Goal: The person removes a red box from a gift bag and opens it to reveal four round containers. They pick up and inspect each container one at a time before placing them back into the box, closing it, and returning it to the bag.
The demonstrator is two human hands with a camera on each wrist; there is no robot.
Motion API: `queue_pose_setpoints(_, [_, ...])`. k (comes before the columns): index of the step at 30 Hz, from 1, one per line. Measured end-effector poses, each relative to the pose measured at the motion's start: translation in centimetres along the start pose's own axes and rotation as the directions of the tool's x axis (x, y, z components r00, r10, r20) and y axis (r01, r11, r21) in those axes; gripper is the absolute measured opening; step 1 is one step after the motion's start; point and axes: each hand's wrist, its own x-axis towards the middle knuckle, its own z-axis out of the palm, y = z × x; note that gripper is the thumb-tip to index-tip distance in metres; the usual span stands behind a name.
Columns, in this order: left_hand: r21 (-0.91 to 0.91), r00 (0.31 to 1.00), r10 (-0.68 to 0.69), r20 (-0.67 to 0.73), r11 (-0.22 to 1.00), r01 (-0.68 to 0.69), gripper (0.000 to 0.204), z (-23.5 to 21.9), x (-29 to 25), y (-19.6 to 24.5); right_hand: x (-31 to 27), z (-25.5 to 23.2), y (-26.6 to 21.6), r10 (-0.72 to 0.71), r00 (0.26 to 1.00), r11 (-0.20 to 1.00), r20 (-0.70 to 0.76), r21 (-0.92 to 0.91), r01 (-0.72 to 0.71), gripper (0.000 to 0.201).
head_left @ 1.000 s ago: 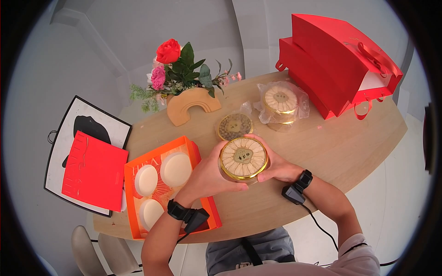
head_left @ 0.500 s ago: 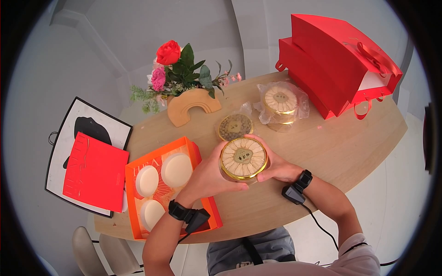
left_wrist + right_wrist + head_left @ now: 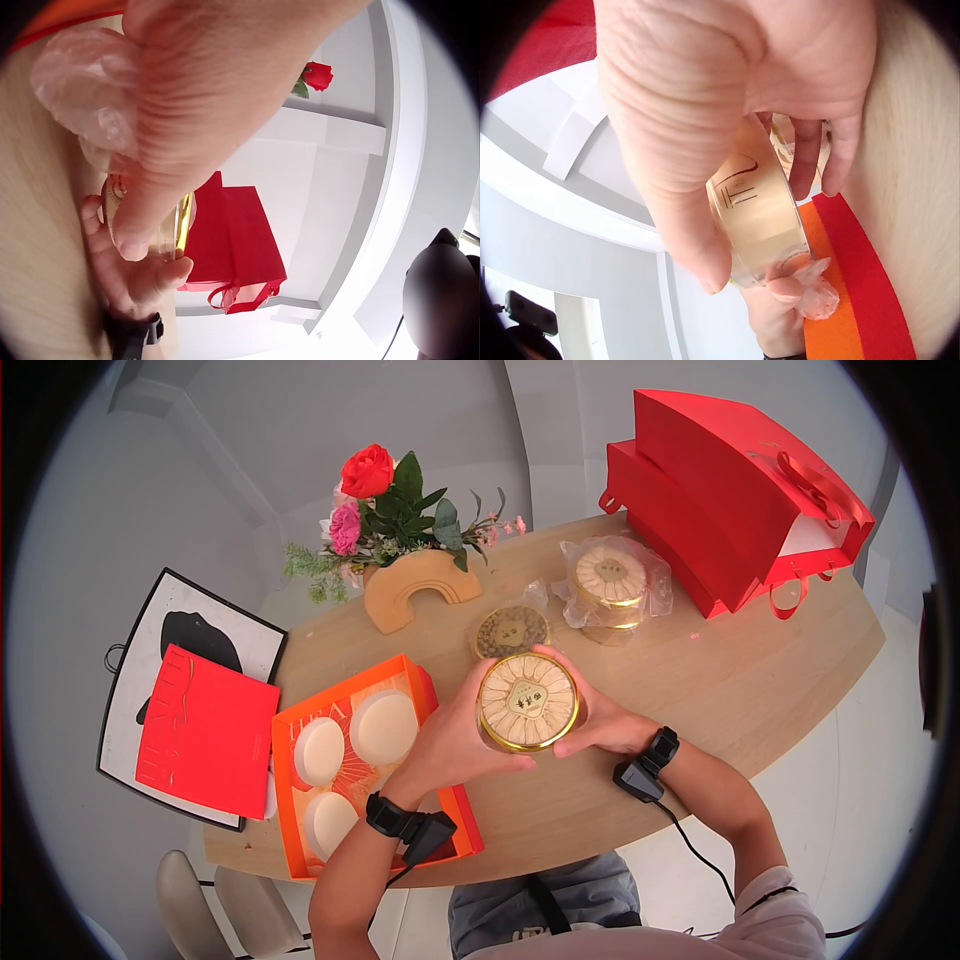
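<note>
Both hands are clamped on one clear, gold-rimmed jar (image 3: 528, 700), which sits between them over the bench (image 3: 690, 690): the left hand (image 3: 455, 735) grips one side, the right hand (image 3: 605, 720) the other. On its top, over a ring of pale slices, is a gold label (image 3: 528, 699) with dark Chinese characters, too small to read for certain. The right wrist view shows dark red strokes on the jar's side, partly hidden and not readable.

Just beyond the hands is a jar of round brown pieces (image 3: 495, 632), its small label unreadable. Further out, beyond the right hand, two plastic-wrapped jars (image 3: 610, 577) stand stacked, near a red bag (image 3: 730, 520).

Left of the left hand, partly under its forearm, lies an orange box (image 3: 283, 790) holding pale round pieces (image 3: 382, 728); the letters "HEA" show inside. Farther left, a red card (image 3: 205, 730) carries lettering too faint to read surely. Flowers (image 3: 400, 510) stand beyond the left hand.
</note>
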Motion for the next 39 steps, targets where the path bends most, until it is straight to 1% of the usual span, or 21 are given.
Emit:
queue_pose_setpoints(8, [0.08,0.999,0.008,-0.048,0.997,-0.004,0.112,0.0,-0.2,0.3,0.0,0.4,-0.2,-0.006,1.0,1.0,-0.007,-0.008,0.006,0.129])
queue_pose_setpoints(10, [0.108,0.996,0.038,-0.076,0.994,-0.029,0.113,0.1,-0.2,0.1,0.0,0.5,-0.3,-0.001,1.0,1.0,-0.014,0.005,0.001,0.129])
queue_pose_setpoints(13, [0.112,0.996,0.017,-0.087,0.994,-0.008,0.113,0.1,-0.3,0.1,-0.2,0.7,-0.6,0.006,1.0,1.0,-0.019,0.001,-0.006,0.129])
queue_pose_setpoints(15, [0.11,0.994,0.027,-0.102,0.994,-0.015,0.114,0.2,-0.2,-0.1,-0.2,1.1,-0.9,0.017,0.999,0.997,-0.03,0.071,-0.015,0.127])
queue_pose_setpoints(19, [0.097,0.993,0.023,-0.115,0.995,-0.011,0.117,0.3,-0.2,-0.4,-0.1,0.3,0.1,0.023,0.999,0.998,-0.041,0.054,-0.021,0.124])
queue_pose_setpoints(21, [0.102,0.993,0.028,-0.113,0.995,-0.017,0.117,0.4,-0.2,-0.7,-0.1,-0.1,0.7,0.028,0.999,0.996,-0.036,0.082,-0.025,0.124])
queue_pose_setpoints(23, [0.109,0.993,0.034,-0.112,0.994,-0.022,0.118,0.4,-0.2,-0.8,-0.1,0.1,0.5,0.036,0.998,0.997,-0.043,0.075,-0.033,0.122])
queue_pose_setpoints(29, [0.096,0.994,0.022,-0.111,0.995,-0.011,0.12,0.4,-0.2,-0.7,0.0,0.4,0.4,0.055,0.997,0.994,-0.046,0.094,-0.05,0.115])
queue_pose_setpoints(32, [0.051,0.993,0.013,-0.114,0.999,-0.007,0.121,0.4,-0.1,-0.9,0.0,0.4,0.5,0.053,0.997,0.991,-0.065,0.123,-0.045,0.11])
queue_pose_setpoints(34, [0.006,0.991,0.027,-0.13,1.0,-0.026,0.123,0.6,-0.1,-1.3,-0.1,0.3,0.5,0.052,0.996,0.99,-0.072,0.137,-0.041,0.108])
queue_pose_setpoints(36, [-0.007,0.99,0.032,-0.135,0.999,-0.033,0.124,0.6,-0.1,-1.4,0.0,-0.1,0.7,0.053,0.998,0.988,-0.037,0.148,-0.047,0.104])
queue_pose_setpoints(39, [-0.021,0.987,0.057,-0.149,0.998,-0.061,0.126,0.7,0.0,-1.9,0.0,-0.6,1.0,0.066,0.997,0.986,-0.031,0.156,-0.06,0.099])
